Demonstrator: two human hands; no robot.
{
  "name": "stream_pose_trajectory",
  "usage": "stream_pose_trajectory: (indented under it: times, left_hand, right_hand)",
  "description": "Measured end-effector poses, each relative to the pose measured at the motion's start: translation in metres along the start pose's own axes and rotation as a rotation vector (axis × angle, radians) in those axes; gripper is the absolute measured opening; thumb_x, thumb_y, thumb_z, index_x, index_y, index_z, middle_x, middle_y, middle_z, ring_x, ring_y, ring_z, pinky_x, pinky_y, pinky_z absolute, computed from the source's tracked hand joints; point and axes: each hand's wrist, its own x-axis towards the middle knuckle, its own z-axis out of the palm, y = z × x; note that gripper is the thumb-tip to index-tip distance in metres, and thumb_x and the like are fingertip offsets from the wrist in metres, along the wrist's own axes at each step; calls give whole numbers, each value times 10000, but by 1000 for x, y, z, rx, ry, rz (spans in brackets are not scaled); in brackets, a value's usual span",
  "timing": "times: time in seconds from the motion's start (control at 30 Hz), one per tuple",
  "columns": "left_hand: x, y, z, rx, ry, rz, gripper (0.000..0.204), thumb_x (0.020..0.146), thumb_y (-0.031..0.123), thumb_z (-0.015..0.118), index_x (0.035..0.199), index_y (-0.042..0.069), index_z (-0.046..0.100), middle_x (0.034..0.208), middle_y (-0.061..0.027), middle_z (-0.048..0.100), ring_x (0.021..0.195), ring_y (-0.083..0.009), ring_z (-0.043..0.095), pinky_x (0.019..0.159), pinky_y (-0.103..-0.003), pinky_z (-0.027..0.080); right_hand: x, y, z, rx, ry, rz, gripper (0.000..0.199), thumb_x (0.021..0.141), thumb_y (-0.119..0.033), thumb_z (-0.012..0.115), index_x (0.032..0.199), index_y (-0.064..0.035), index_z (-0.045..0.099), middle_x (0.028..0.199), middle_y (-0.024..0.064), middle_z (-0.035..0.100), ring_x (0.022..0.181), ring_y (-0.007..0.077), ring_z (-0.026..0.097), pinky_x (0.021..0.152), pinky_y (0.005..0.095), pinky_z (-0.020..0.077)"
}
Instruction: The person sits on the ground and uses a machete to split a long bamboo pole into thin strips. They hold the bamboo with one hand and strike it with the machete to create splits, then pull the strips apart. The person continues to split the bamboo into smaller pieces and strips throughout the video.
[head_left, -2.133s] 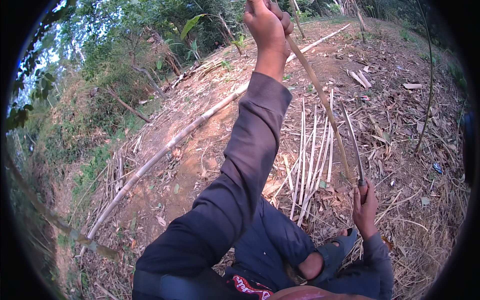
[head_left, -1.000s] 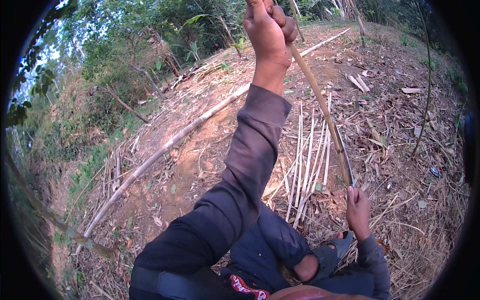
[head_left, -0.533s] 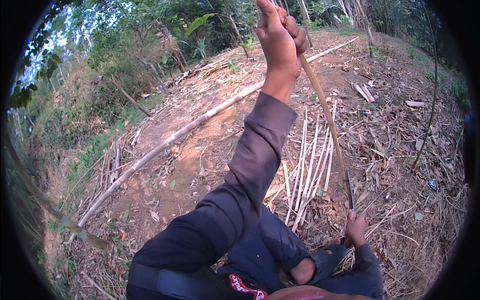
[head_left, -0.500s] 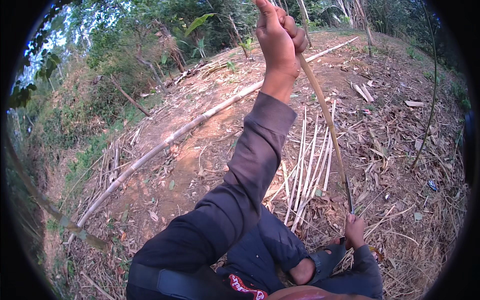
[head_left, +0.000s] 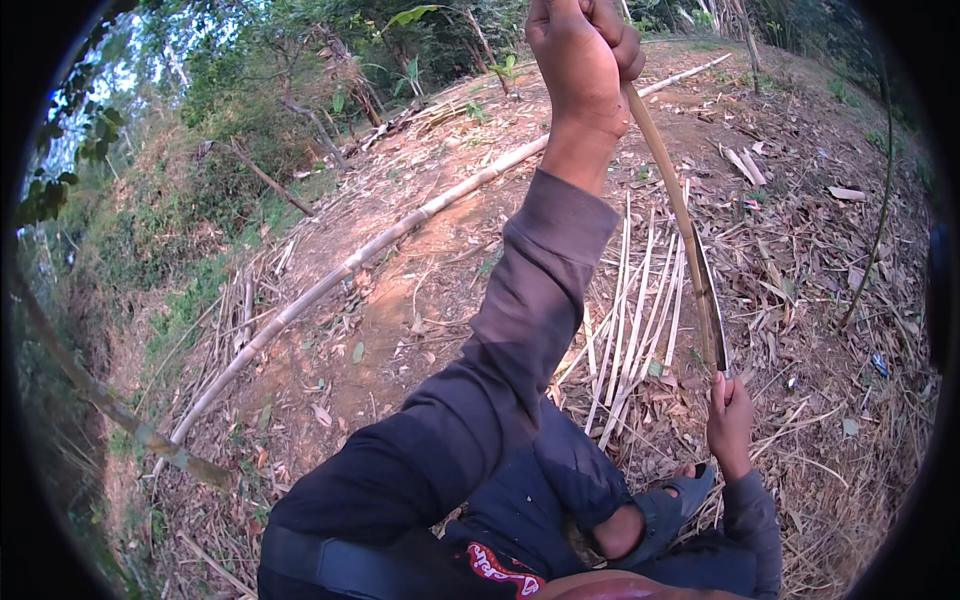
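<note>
My left hand (head_left: 582,65) is raised at the top of the view, fingers closed round the upper end of a long tan bamboo strip (head_left: 662,160). From there the strip slants down and to the right. Lower down, my right hand (head_left: 731,420) is closed on the handle of a long-bladed knife (head_left: 712,300), the handle mostly hidden by the fingers. The narrow dark blade points up along the strip's right side, close against it. Whether the right fingers also touch the strip's lower end, I cannot tell.
Several pale split bamboo strips (head_left: 632,310) lie on the leaf-strewn ground ahead. A long bamboo pole (head_left: 385,238) stretches diagonally behind my left arm. My sandalled foot (head_left: 668,512) is just below the right hand. A thin trunk (head_left: 140,430) leans at left; trees stand farther off.
My right hand has moved up with the knife, and its blade now lies alongside the strip's middle and lower part. The left hand keeps its hold; the view has shifted slightly.
</note>
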Motion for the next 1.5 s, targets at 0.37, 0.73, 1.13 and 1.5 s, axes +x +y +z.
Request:
stream_pose_trajectory:
  times: [0.37,0.73,1.13,1.5]
  left_hand:
    - [0,-6,3,20,14,18,508,986,588,437,724,164,338,534,53,239,382,-74,202,350,-261,156]
    - [-8,-2,15,35,2,28,521,966,593,479,714,160,338,537,58,223,393,-71,172,362,-259,150]
    - [-8,-3,17,-11,-67,23,503,984,568,466,721,161,330,534,60,205,396,-68,174,365,-262,153]
    - [-9,2,-11,147,-33,91,495,967,630,429,745,195,354,552,80,193,435,-51,155,390,-247,118]
  right_hand:
    - [-19,22,-11,-40,-22,161,389,998,-289,557,738,1,548,547,7,349,527,93,323,482,328,281]
    - [3,19,-2,19,-56,161,422,1002,-323,542,751,16,549,558,66,442,540,138,406,520,359,353]
    - [-11,-19,-21,-13,-8,40,372,976,-257,603,711,-16,502,558,11,380,528,97,321,482,311,291]
    - [-11,48,5,206,-139,493,419,994,-355,552,711,-51,491,544,1,465,450,103,437,425,296,349]
